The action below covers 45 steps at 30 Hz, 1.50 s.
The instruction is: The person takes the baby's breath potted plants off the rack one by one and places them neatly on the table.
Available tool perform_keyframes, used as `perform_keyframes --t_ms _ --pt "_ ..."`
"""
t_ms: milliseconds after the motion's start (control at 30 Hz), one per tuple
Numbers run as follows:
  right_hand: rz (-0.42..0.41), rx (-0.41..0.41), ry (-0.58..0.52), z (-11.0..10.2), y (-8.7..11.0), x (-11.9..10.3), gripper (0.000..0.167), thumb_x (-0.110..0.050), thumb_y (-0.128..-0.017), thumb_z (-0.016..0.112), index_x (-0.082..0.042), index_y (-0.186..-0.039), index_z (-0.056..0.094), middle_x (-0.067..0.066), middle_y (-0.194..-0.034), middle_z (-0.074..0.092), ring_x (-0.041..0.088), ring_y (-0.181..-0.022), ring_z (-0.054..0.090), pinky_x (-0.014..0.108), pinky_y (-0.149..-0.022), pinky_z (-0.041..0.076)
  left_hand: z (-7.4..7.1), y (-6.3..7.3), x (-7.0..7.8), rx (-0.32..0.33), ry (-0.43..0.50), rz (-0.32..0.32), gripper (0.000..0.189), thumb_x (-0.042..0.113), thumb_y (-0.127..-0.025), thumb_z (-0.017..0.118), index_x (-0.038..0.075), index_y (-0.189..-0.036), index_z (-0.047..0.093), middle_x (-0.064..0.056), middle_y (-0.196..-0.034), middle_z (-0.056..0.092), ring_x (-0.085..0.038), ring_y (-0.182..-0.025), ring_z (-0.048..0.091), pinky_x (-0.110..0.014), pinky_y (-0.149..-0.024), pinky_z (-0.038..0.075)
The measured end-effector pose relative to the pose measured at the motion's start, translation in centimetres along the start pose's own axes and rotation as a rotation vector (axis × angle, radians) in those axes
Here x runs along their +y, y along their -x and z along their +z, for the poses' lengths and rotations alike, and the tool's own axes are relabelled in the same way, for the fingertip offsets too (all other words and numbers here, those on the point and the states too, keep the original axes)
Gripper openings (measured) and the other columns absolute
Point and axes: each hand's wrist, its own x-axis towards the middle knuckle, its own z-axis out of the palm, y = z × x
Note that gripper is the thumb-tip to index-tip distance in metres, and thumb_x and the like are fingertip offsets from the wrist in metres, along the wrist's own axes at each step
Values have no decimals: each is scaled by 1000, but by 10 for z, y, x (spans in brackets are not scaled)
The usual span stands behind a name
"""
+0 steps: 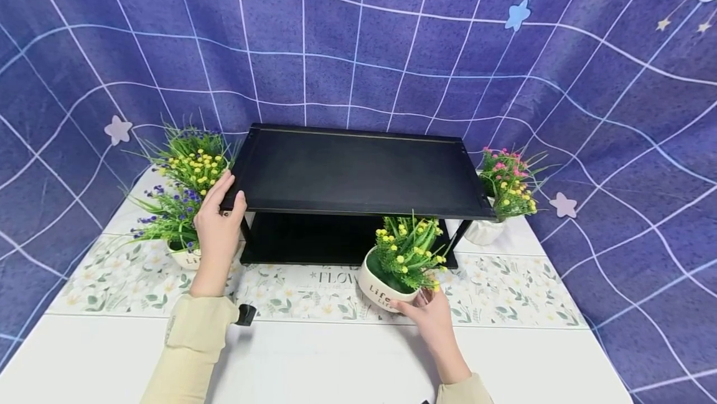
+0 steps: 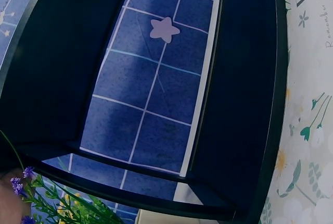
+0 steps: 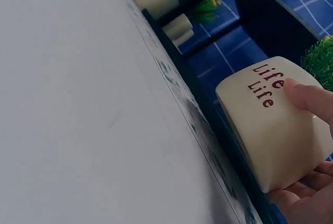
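My right hand (image 1: 428,314) holds a white flowerpot (image 1: 386,286) lettered "Life" and planted with yellow flowers, its thumb across the front and other fingers around the side and underneath. The pot is tilted at the front of a black two-tier shelf (image 1: 358,170), near the right end. In the right wrist view, the thumb presses beside the lettering on the pot (image 3: 276,125). At the shelf's front left corner, my left hand (image 1: 218,226) rests with fairly straight fingers along the upper board's edge. Only a bit of that hand (image 2: 10,203) shows in the left wrist view.
Left of the shelf stand potted plants with purple flowers (image 1: 173,214) and yellow flowers (image 1: 198,167). To its right is a pot (image 1: 484,231) with pink and yellow flowers. A floral strip (image 1: 302,304) crosses the white table (image 1: 313,360); a blue gridded curtain (image 1: 358,37) hangs behind.
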Motion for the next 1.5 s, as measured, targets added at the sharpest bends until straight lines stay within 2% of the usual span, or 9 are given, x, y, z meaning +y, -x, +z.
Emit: perform_keyframes --t_ms 200,367,467,700,867,1067,1267,1367,1500 --pt "-3 63 -43 -16 5 3 90 1 -64 86 -5 -142 42 13 -142 52 7 -123 55 10 -100 41 -1 0 1 3 -2 -17 41 26 -96 59 13 -135 59 5 -144 53 -17 -138 45 -41 -113 38" --pt "-12 101 -74 -30 7 5 88 5 -64 85 -2 -140 41 13 -140 51 -13 -110 53 8 -97 42 0 0 1 18 1 -8 40 24 -95 60 11 -133 60 4 -143 54 -18 -137 46 -38 -114 37" --pt "-12 117 -83 -42 8 7 83 6 -65 84 -2 -138 44 2 -132 57 -11 -108 56 10 -96 45 1 -1 0 24 1 -3 40 23 -95 60 11 -133 61 3 -142 55 -19 -136 47 -37 -114 36" --pt "16 123 68 -79 5 13 68 -4 -71 84 -1 -131 52 -26 -104 60 -12 -98 59 7 -88 47 2 -1 0 23 1 -1 40 23 -95 60 11 -133 61 3 -142 55 -19 -136 47 -36 -114 37" --pt "7 125 215 -105 -1 19 55 -13 -73 84 -1 -121 59 -28 -86 61 -12 -82 56 6 -76 46 2 -1 0 28 4 10 39 22 -95 60 10 -132 61 2 -142 55 -20 -136 48 -36 -114 37" --pt "-46 116 247 -129 -10 23 56 -9 -75 82 0 -123 56 -32 -87 59 -13 -84 57 6 -78 47 2 -1 -2 18 6 0 40 24 -95 60 12 -133 61 4 -143 55 -18 -136 47 -37 -114 36" --pt "-16 119 389 -151 -19 29 50 -19 -77 82 -1 -119 60 -22 -66 52 -6 -62 46 14 -58 44 2 -1 -1 17 -1 2 40 24 -95 60 12 -133 61 4 -142 55 -18 -136 47 -38 -113 38" --pt "7 117 342 -159 -24 33 55 -18 -78 81 0 -124 56 -29 -76 57 -12 -71 52 9 -66 47 1 -1 -1 17 -1 3 40 24 -95 60 13 -133 61 5 -142 55 -17 -136 47 -38 -112 39" --pt "26 129 269 -168 -29 38 30 -13 -79 80 -4 -98 58 -27 -70 50 -12 -68 50 10 -63 47 1 -1 0 14 -3 -4 40 24 -95 60 13 -134 60 6 -143 54 -16 -136 47 -38 -112 39"
